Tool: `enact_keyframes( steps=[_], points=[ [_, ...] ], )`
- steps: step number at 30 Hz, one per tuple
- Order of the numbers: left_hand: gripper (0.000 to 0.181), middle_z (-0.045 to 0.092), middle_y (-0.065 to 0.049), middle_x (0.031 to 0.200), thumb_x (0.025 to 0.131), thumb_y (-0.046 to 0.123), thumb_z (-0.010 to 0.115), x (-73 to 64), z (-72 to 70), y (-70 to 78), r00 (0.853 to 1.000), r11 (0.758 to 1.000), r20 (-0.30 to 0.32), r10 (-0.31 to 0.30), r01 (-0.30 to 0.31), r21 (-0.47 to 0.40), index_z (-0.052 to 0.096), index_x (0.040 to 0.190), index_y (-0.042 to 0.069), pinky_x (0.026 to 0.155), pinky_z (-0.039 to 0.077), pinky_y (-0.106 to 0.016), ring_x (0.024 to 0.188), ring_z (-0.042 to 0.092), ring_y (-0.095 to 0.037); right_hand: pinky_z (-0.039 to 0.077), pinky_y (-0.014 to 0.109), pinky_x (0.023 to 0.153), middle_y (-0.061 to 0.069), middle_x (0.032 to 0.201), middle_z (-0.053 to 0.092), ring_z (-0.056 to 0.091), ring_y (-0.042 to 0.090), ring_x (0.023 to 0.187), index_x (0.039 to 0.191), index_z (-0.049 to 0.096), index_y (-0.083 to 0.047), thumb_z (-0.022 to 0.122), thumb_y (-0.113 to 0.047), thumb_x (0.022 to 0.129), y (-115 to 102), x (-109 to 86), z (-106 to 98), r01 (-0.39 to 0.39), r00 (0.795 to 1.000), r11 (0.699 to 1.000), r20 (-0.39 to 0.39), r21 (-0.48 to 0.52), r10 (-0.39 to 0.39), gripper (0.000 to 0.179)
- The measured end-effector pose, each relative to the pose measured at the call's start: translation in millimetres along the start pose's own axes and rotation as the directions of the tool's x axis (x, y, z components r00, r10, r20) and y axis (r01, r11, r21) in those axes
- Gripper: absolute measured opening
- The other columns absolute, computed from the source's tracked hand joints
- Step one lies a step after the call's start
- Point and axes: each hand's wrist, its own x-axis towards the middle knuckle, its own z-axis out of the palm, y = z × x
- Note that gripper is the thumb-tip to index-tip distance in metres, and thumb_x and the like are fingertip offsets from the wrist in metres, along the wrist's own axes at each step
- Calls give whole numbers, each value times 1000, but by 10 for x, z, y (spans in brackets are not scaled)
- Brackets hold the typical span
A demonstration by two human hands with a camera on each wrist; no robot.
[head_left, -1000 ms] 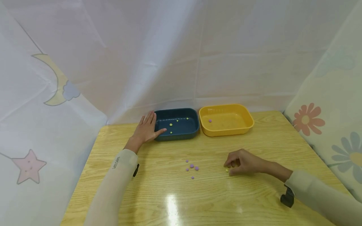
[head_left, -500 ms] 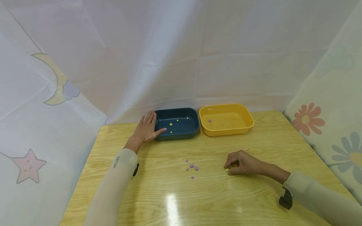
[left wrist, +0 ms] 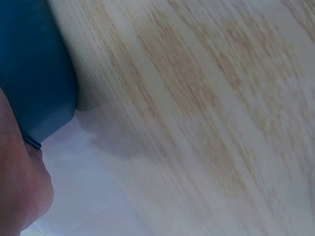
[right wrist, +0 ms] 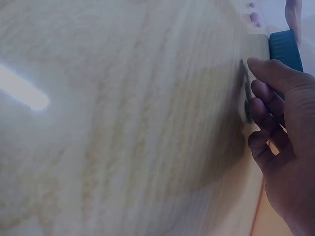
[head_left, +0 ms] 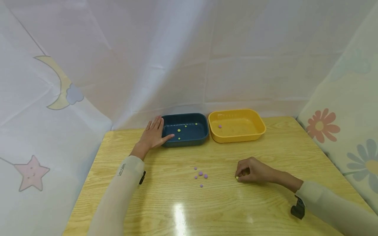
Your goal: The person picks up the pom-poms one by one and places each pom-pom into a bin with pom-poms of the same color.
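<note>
My left hand (head_left: 152,135) rests on the left end of the dark blue tray (head_left: 189,143), fingers straight along the rim and thumb reaching over the front edge. Several small yellow balls (head_left: 178,130) lie inside that tray. At the right of the table, my right hand (head_left: 256,170) pinches a small yellow ball (head_left: 237,177) between thumb and index fingertip, close over the wood. The right wrist view shows the right hand (right wrist: 295,118) with its other fingers curled; the ball is hidden there. Several small purple balls (head_left: 200,173) lie loose between the hands.
A yellow tray (head_left: 238,139) with one purple ball (head_left: 220,126) stands right beside the blue tray. Both are at the back edge of the wooden table (head_left: 165,203), before a white cloth (head_left: 236,72). Printed cloth closes off both sides.
My right thumb and index finger have closed in on the small yellow ball. The left hand, the trays and the purple balls stay where they were.
</note>
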Motion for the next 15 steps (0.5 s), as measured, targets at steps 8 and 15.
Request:
enact_keyframes(
  steps=[8, 15],
  points=[
    [106, -9, -16, 177, 104, 78, 33, 6, 4, 3, 1000, 1000, 7, -6, 6, -8, 1, 169, 1, 132, -2, -53, 165, -7, -31, 51, 21, 54, -7, 87, 72, 60, 5, 68, 98, 82, -13, 82, -4, 93, -72, 138, -147, 19, 999, 998, -27, -52, -20, 10],
    [106, -8, -16, 177, 103, 79, 32, 7, 6, -9, 1000, 1000, 4, -2, 2, -6, 1, 169, 1, 132, -2, -53, 165, -6, -31, 47, 22, 51, -12, 85, 70, 60, 3, 68, 97, 82, -11, 83, -6, 93, -108, 292, -332, -4, 997, 992, -72, -129, -5, 7]
  ],
)
